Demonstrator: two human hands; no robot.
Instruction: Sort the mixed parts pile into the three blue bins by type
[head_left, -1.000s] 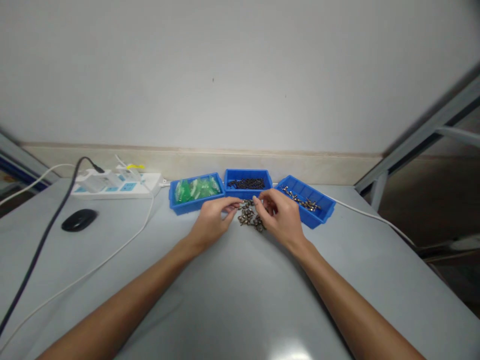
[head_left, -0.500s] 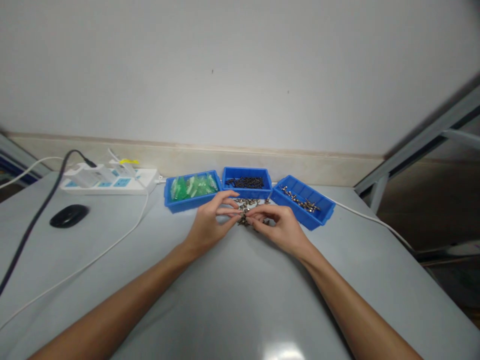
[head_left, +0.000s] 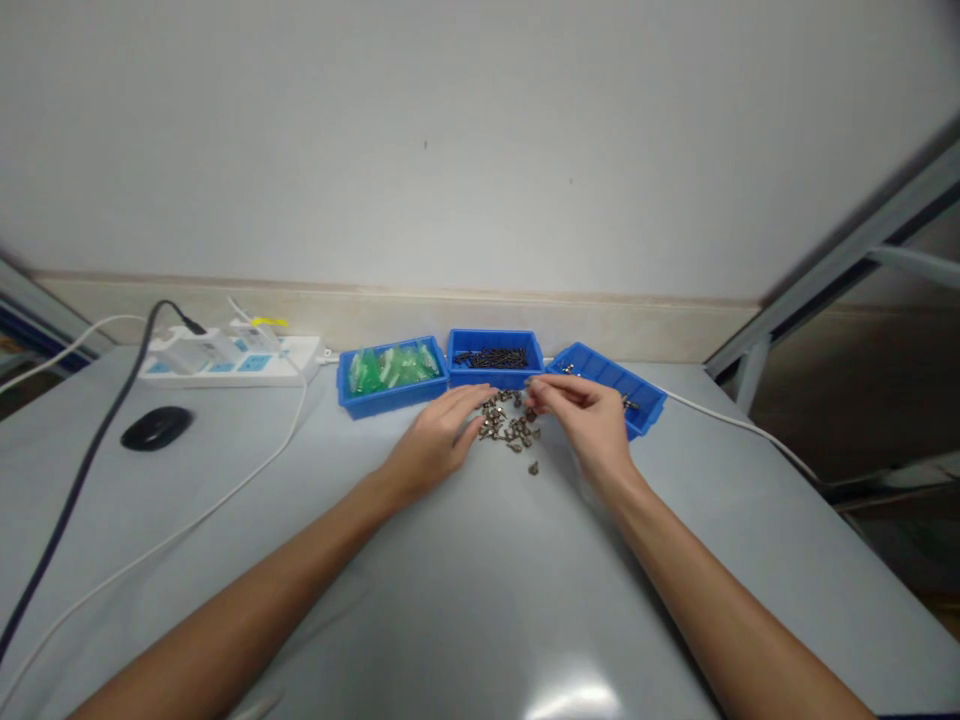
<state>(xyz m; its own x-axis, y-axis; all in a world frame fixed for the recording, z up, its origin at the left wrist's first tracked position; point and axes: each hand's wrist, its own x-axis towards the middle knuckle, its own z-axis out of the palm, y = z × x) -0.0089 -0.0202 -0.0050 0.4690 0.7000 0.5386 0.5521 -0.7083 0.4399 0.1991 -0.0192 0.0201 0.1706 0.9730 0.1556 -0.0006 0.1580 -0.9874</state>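
A loose pile of small metal screws (head_left: 512,428) lies on the grey table, with one screw (head_left: 533,468) apart from it toward me. My left hand (head_left: 431,445) rests at the pile's left edge, fingers stretched out and thumb apart, nothing visible in it. Over the pile's right side, my right hand (head_left: 589,415) has thumb and forefinger pinched together. Something small and dark shows at those fingertips, too small to name. Behind that hand, partly covered by it, is a blue bin (head_left: 626,378) with some shiny metal screws.
Behind the pile stands a blue bin (head_left: 495,379) of dark screws. Left of it is a blue bin (head_left: 394,402) of green-and-clear plastic packets. A black mouse (head_left: 157,428), a white power strip (head_left: 289,372) and cables (head_left: 247,472) occupy the left. The wall (head_left: 480,180) closes off the back.
My hands have drawn apart, uncovering the screw pile. The left fingers have straightened; the right hand has moved right and slightly up, in front of the right-hand bin.
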